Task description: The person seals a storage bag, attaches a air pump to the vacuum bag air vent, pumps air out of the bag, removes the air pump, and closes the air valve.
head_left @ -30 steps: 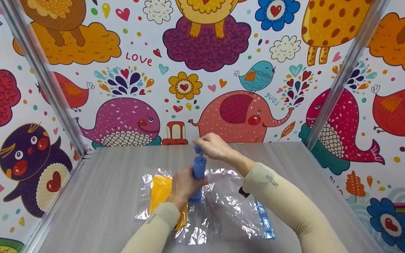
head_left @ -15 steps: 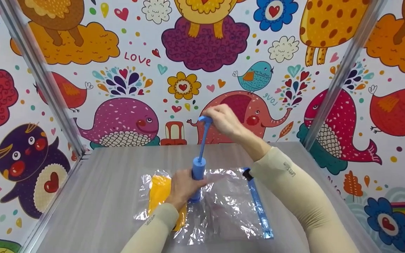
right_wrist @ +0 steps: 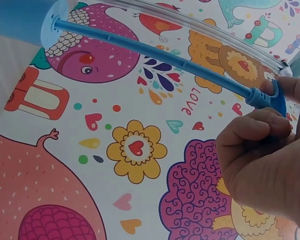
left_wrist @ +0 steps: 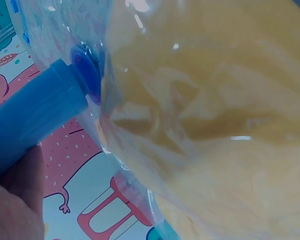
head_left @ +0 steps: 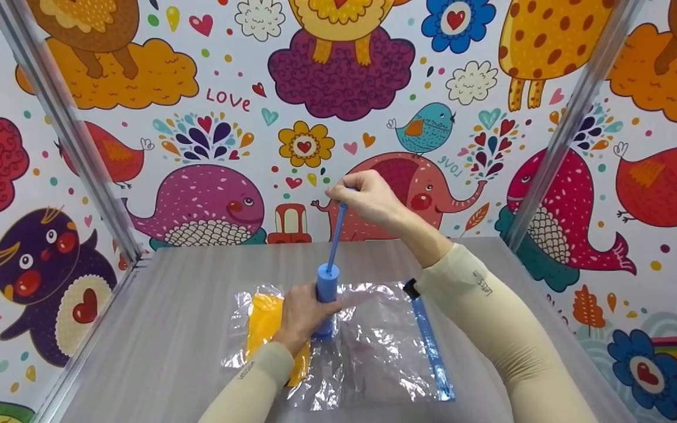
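A blue hand pump [head_left: 327, 282] stands nearly upright over a clear plastic bag [head_left: 385, 341], its rod [right_wrist: 155, 52] drawn far out of the barrel. My left hand [head_left: 303, 314] grips the barrel around its middle. My right hand [head_left: 368, 194] holds the handle [right_wrist: 277, 97] at the rod's top, fingers curled about it. In the left wrist view the pump's lower end [left_wrist: 70, 85] meets a round blue valve [left_wrist: 87, 72] on the bag. Something folded and yellow-orange [head_left: 263, 320] lies inside the bag's left part, partly behind my left wrist.
The bag lies on a grey wood-look table [head_left: 168, 329]. A blue strip [head_left: 432, 352] with a black slider [head_left: 412, 289] runs along the bag's right edge. Behind the table rises a cartoon-printed wall [head_left: 309, 194], with metal posts [head_left: 74, 129] at the corners.
My right hand has risen with the handle, pulling the rod from almost fully in to far out. The left hand has stayed on the barrel, which leans slightly left.
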`<state>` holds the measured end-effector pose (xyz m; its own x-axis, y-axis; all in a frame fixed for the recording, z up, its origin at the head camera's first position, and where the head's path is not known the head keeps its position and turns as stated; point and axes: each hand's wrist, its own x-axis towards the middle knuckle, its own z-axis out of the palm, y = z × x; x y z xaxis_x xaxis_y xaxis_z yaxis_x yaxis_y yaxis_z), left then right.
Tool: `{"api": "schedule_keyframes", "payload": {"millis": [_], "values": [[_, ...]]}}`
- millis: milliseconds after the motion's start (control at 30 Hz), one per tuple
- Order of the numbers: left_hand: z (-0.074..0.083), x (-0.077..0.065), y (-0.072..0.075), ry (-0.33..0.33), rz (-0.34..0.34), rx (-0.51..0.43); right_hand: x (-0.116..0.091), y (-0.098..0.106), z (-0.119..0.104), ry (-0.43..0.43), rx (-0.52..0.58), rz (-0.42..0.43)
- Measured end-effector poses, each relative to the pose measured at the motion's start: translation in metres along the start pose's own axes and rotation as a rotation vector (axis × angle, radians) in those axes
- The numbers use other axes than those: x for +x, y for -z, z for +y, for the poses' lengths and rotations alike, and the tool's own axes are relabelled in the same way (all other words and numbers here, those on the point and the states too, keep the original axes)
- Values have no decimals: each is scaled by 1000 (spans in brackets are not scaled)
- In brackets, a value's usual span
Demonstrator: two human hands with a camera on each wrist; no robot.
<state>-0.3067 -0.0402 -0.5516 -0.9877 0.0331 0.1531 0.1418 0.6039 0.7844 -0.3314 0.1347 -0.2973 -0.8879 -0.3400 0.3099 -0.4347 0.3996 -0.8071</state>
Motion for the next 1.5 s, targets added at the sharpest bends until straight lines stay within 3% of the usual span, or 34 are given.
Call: {"api": "schedule_keyframes", "payload": {"millis": [233,433,700,833,1033,1133,1500], "values": [[-5,-2,-1,-44,18,10,1,-6,2,17,-15,-29],[-2,-2,0,-25,15,-21,2,-8,2,41,-20,-39],[-2,-2,1,-17,16,-39,3,-19,13,-18,-64,-96],[-4,-1,-1,-69,40,-3,0,-26,23,-57,-95,-122],[-3,1,-3,-183,100,123,-6,-33,39,-107,-138,-171],[-3,1,-2,-204,110,143,-8,-38,46,-116,-147,-197],[-3,2,-1,-144,67,127,-15,-60,68,-110,-280,-242]]}}
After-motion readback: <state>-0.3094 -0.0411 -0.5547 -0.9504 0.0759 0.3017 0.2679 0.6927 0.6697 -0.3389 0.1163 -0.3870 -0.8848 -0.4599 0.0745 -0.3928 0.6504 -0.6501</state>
